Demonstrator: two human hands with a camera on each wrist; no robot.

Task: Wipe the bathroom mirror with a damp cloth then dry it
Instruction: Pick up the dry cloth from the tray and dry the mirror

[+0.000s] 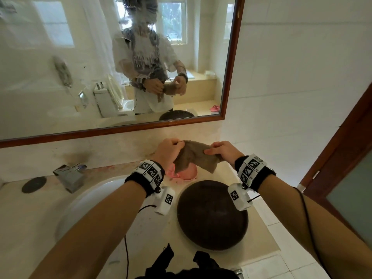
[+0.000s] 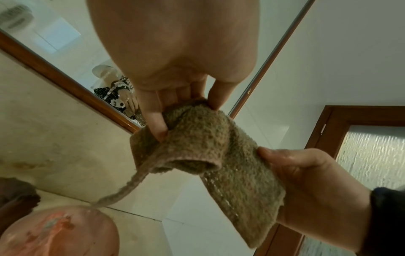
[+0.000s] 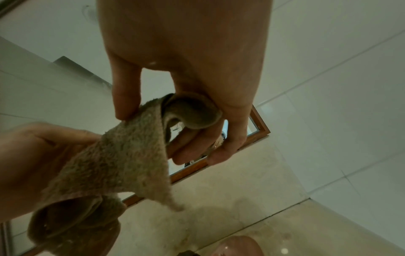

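A small brown terry cloth (image 1: 194, 158) hangs stretched between both hands above the counter, below the wood-framed mirror (image 1: 112, 57). My left hand (image 1: 171, 150) pinches its left upper edge between thumb and fingers (image 2: 155, 121). My right hand (image 1: 218, 151) pinches the right edge, thumb (image 3: 126, 97) on top of a rolled fold. The cloth (image 2: 219, 155) sags in the middle, and a loose thread dangles from it. Wet streaks and smears cover the mirror's upper middle.
A pink bowl (image 1: 186, 174) sits on the counter under the cloth. A dark round dome-shaped object (image 1: 211, 214) stands in front of it. The white sink (image 1: 84, 200) with a chrome tap (image 1: 69, 176) lies at left. A wooden door frame (image 1: 342, 154) is at right.
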